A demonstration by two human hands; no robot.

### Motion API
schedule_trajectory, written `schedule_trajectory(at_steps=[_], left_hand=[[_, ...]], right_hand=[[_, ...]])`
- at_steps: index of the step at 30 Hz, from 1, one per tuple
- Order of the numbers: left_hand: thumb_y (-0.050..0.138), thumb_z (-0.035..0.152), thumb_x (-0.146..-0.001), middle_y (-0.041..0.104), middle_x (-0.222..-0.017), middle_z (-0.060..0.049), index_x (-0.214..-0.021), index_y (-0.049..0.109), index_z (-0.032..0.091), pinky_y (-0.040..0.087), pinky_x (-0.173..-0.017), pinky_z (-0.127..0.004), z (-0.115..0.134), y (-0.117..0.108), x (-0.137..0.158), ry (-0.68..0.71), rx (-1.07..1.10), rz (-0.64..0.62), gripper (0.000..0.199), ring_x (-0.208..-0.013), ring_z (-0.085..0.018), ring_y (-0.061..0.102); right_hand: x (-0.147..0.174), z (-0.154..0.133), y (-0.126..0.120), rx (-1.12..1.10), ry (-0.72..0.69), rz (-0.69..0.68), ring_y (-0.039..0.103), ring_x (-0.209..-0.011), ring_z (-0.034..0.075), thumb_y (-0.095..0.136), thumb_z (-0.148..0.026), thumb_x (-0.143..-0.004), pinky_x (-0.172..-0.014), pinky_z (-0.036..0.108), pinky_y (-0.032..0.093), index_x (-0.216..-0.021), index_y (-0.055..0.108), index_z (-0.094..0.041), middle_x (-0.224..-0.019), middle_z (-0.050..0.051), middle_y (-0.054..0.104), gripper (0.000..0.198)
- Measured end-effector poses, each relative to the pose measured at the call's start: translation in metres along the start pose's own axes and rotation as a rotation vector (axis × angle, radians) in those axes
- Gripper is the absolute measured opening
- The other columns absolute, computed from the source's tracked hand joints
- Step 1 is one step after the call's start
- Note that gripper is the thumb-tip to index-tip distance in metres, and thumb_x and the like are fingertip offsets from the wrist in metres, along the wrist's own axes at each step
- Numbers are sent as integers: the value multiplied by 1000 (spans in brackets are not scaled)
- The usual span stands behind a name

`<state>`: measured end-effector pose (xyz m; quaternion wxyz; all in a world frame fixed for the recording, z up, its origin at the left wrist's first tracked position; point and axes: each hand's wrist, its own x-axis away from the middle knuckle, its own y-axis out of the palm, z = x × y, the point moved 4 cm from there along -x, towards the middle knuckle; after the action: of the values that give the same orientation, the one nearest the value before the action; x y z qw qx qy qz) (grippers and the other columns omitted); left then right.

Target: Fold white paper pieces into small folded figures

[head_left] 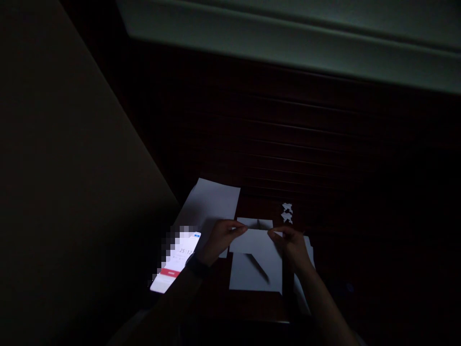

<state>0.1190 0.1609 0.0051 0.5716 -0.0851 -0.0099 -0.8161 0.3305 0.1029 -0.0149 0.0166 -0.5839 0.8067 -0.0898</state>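
In the dim head view, my left hand point(225, 234) pinches the upper left edge of a white sheet of paper point(252, 241) between thumb and fingers. At that sheet's upper right corner, my right hand point(290, 242) has its fingertips closed on the edge. The sheet hangs above another white paper point(248, 283) on the dark table, which carries a slanting shadow. Part of a white paper shows just beyond the held edge. Around my left wrist is a dark band point(197, 266).
A lit phone point(167, 283) with timer digits lies left of my left forearm. Larger white sheets point(216, 199) lie at the back left, others point(309, 250) beside my right forearm. Two small folded paper shapes point(287, 217) sit at the back right. A pale wall point(90, 168) stands at left.
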Motion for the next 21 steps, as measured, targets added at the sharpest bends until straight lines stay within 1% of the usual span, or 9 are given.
schedule_trajectory(at_steps=[3, 8, 11, 14, 17, 19, 21], left_hand=[[67, 38, -66, 70, -74, -7, -75, 71, 18, 44, -56, -27, -2, -7, -4, 18, -46, 52, 23, -68, -22, 62], [64, 39, -68, 70, -77, -7, -75, 71, 18, 44, -60, -28, -5, -13, -9, 72, -164, 105, 23, -70, -22, 62], [62, 39, -71, 70, -77, -5, -75, 70, 19, 43, -63, -28, -4, -17, -11, 134, -198, 127, 21, -72, -21, 62], [62, 38, -71, 69, -80, -4, -75, 69, 21, 42, -69, -28, -2, -22, -11, 179, -220, 179, 20, -78, -22, 61], [60, 39, -73, 69, -82, -4, -77, 68, 21, 42, -69, -28, -2, -24, -11, 179, -214, 173, 20, -80, -22, 60], [60, 39, -73, 68, -82, -4, -77, 67, 21, 42, -68, -28, -2, -25, -11, 172, -187, 160, 20, -79, -22, 60], [59, 39, -73, 68, -82, -4, -78, 66, 20, 42, -67, -27, -3, -25, -11, 159, -163, 160, 20, -79, -22, 60]], right_hand=[[-2, 2, -2, 51, -24, -71, 60, -61, 19, 67, -39, -67, -55, 27, 44, -73, 71, -16, -66, 5, 68, 24], [0, -4, -6, 162, -79, -230, 61, -63, 21, 64, -36, -69, -57, 29, 45, -71, 72, -16, -66, 5, 69, 22], [5, -13, -4, 196, -97, -369, 62, -63, 20, 62, -33, -72, -60, 30, 45, -63, 71, -16, -64, 4, 69, 21], [11, -21, -1, 166, -87, -494, 64, -67, 19, 59, -29, -74, -69, 32, 46, -64, 71, -17, -65, 4, 70, 20], [17, -25, 1, 67, -21, -592, 65, -66, 20, 59, -31, -75, -70, 33, 48, -71, 71, -17, -67, 5, 71, 19], [19, -26, 1, 34, -3, -640, 66, -67, 20, 59, -32, -75, -69, 33, 48, -71, 71, -17, -68, 5, 71, 20], [19, -28, 0, 40, -20, -648, 65, -68, 20, 59, -32, -76, -71, 33, 48, -69, 71, -17, -69, 5, 71, 21]])
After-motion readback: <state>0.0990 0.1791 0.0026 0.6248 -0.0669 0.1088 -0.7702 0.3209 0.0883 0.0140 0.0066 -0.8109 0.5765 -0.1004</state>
